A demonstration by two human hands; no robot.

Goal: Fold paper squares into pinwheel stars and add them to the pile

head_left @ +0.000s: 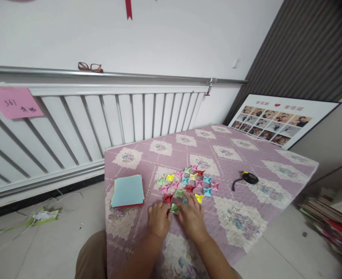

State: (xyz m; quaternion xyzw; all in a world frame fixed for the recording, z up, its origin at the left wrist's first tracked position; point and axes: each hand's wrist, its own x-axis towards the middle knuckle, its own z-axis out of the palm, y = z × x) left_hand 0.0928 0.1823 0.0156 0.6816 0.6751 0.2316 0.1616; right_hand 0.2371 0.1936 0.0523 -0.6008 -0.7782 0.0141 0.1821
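Left hand (159, 219): palm down at the near edge of the paper group, fingers curled, fingertips at the left side of the near green piece (174, 209); whether they pinch it or only rest against it cannot be told.
Right hand (192, 217): palm down, thumb side toward the same green piece, fingers reaching over a blue piece (185, 200) that is partly hidden; whether the grip is closed on anything cannot be told.
Near green piece: lies on the cloth between the two hands, at the near end of the group.
Folded paper pieces (190, 189): small, pointed shapes in pink, red, yellow, green and blue, set out in slanting rows at the middle of the table, beyond the hands.
Paper stack (127, 190): square sheets, light blue uppermost, red and pale yellow edges showing; left of the group.
Black object (249, 178): rounded, with a yellow part and a dark strap; right of the group, well apart.
Tablecloth (232, 236): mauve, with pale floral diamonds.
Radiator (136, 116): white, along the far left side; a pink note (15, 102) hangs at its left.
Eyeglasses (90, 67): on the pipe (147, 77) above the radiator.
Photo board (275, 120): leaning at the far right.
Power strip (45, 216): on the floor, left.
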